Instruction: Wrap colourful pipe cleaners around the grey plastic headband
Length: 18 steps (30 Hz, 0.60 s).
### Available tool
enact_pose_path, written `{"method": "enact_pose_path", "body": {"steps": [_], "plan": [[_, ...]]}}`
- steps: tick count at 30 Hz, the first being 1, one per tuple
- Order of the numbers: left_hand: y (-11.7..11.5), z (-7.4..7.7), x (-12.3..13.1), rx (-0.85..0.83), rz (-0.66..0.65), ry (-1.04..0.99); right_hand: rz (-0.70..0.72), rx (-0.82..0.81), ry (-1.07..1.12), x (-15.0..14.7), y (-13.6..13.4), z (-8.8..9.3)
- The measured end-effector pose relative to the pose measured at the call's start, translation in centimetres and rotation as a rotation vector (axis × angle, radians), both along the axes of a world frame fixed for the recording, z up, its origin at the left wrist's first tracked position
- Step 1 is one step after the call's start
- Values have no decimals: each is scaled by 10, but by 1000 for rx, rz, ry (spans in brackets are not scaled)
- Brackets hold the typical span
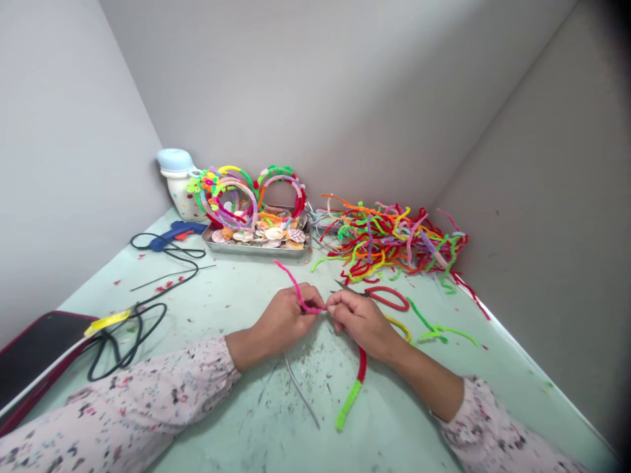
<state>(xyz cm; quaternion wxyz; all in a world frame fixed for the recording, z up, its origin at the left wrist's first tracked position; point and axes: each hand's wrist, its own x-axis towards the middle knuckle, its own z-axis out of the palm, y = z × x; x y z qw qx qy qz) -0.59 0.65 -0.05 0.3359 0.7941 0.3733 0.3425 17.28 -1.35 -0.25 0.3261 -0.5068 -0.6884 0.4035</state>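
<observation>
My left hand (286,318) and my right hand (359,322) meet at the middle of the pale green table (236,420), both pinching one pink pipe cleaner (296,286) that curves up and away to the left. Under my right wrist lies a red and light green wrapped headband piece (352,397). Red-handled scissors (387,297) lie just beyond my right hand. A thin bare wire (300,391) rests on the table below my hands.
A heap of coloured pipe cleaners (394,240) fills the back right. A metal tray (256,246) of shells holds finished headbands (236,194). A blue glue gun (175,233) with black cable, a white jar (177,184) and a dark tablet (34,355) sit left.
</observation>
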Motion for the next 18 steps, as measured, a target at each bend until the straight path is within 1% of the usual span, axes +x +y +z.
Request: {"method": "enact_pose_path", "body": {"steps": [3,5,7,10,13,16,18], "plan": [[1,-1,0,58,4,49,4,-3,3,0,0,0],[1,0,0,40,-2,36,13,2,9,1,1,-1],[0,0,0,-46,-20,-27,16,15,11,2,1,-1],[0,1,1,-263,-60,-156,3,22,23,3,0,-2],[0,1,2,-429,-39,-234,8,21,37,4,-1,-2],[1,-1,3,-480,-5,-236,27,36,39,3,-2,-3],[2,-3,3,-492,-14,-225,32,41,37,3,-2,-3]]}}
